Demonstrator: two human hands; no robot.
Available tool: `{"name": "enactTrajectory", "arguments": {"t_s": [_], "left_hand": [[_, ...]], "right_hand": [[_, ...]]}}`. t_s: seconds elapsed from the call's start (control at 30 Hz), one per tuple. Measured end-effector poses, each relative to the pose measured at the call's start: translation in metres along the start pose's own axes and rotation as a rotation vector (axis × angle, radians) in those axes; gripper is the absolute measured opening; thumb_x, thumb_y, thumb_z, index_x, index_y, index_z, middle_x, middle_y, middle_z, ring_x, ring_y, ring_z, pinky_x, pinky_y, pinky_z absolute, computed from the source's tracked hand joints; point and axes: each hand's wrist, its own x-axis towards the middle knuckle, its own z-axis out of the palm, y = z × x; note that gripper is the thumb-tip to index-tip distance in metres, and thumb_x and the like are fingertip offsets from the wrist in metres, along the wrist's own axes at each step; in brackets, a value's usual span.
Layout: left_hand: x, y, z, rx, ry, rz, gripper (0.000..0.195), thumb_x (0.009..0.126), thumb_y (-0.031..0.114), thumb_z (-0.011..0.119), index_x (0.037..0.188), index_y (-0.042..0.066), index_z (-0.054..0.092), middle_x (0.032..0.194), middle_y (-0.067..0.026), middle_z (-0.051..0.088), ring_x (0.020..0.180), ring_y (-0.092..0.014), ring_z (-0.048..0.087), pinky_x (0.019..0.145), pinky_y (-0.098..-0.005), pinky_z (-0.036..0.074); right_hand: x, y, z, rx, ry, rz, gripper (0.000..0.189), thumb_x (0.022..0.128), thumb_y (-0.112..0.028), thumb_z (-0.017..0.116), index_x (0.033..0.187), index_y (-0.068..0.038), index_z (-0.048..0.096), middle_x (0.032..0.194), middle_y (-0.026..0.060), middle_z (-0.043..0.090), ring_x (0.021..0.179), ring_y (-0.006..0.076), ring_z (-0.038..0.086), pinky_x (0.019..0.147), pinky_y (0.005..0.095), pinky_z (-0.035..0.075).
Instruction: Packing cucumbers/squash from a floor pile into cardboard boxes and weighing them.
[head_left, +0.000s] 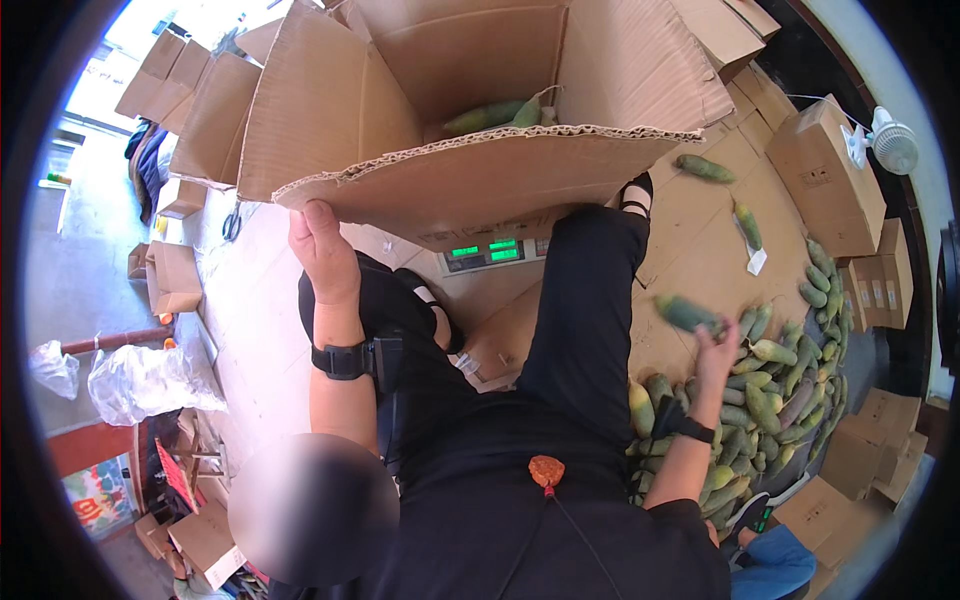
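Note:
A tall open cardboard box (480, 180) stands before me on a digital scale (495, 253) with lit green readouts. Inside lie a few green radishes (487, 116), partly hidden by the near wall. My left hand (324, 247) pinches the left corner of the box's near flap between thumb and fingers. Out to the right, my right hand (716, 352) grips one end of a green radish (684, 313), blurred by motion. Below that hand spreads a large heap of green radishes (765, 405) on the floor.
Two loose radishes, one radish (705, 169) and another radish (748, 225) by white paper, lie on flattened cardboard (675, 247). Boxes (825, 176) and a small fan (892, 142) line the right side. A person's jeans-clad leg (776, 562) shows bottom right. Scissors (232, 223) lie left.

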Motion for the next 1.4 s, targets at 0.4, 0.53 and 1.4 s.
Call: {"name": "enactTrajectory", "arguments": {"t_s": [0.4, 0.53, 1.4], "left_hand": [[0.001, 0.009, 0.011, 0.075, 0.032, -0.016, 0.037, 0.094, 0.039, 0.038, 0.08, 0.007, 0.049, 0.065, 0.0032, 0.039, 0.058, -0.007, 0.033, 0.053, -0.0216, 0.029], [0.004, 0.012, 0.02, 0.166, 0.053, 0.018, 0.043, 0.093, 0.045, 0.036, 0.081, 0.006, 0.05, 0.061, 0.0026, 0.04, 0.055, -0.008, 0.034, 0.05, -0.0223, 0.029], [0.005, 0.009, 0.02, 0.14, 0.123, 0.03, 0.058, 0.092, 0.05, 0.032, 0.108, -0.003, 0.049, 0.097, -0.0136, 0.058, 0.084, -0.019, 0.058, 0.07, -0.0284, 0.049]], "right_hand": [[0.016, -0.283, 0.017, 0.829, 0.087, -0.815, 0.037, 0.08, 0.004, 0.057, 0.114, 0.006, 0.042, 0.109, 0.0145, 0.052, 0.099, 0.0218, 0.053, 0.089, 0.0357, 0.045], [0.021, -0.301, 0.071, 0.892, -0.257, -0.836, 0.026, 0.08, 0.005, 0.058, 0.104, -0.002, 0.05, 0.094, 0.0024, 0.055, 0.084, 0.0075, 0.053, 0.075, 0.0188, 0.043], [-0.093, 0.191, 0.038, -1.089, -0.699, 0.231, 0.037, 0.077, -0.019, 0.057, 0.113, -0.012, 0.049, 0.11, 0.0095, 0.053, 0.107, 0.0298, 0.048, 0.085, 0.0426, 0.044]]}}
